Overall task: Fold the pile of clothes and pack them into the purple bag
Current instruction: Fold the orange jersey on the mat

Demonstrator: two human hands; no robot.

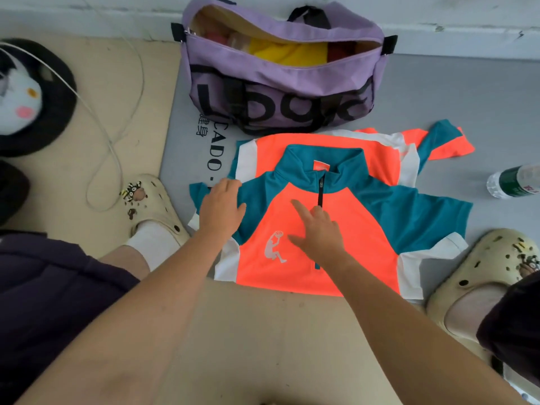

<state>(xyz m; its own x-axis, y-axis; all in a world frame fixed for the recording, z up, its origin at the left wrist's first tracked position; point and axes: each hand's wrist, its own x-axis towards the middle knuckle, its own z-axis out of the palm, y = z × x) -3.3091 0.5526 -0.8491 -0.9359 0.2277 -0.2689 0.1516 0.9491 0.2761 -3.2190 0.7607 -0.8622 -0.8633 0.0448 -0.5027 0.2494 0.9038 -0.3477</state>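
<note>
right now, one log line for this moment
step: flattening shirt | left hand: on sleeve | right hand: on chest | purple bag: open

We cannot make out the clothes in the purple bag (280,80) beyond our hands — and the bottle (517,181) to the right is cut off.

Beige floor (248,331) with a grey mat (467,97), purple bag (280,92), orange-and-teal shirts (336,229), plastic bottle (514,181) on the mat, white cable (117,159), plush toy (26,97) on the floor
</note>
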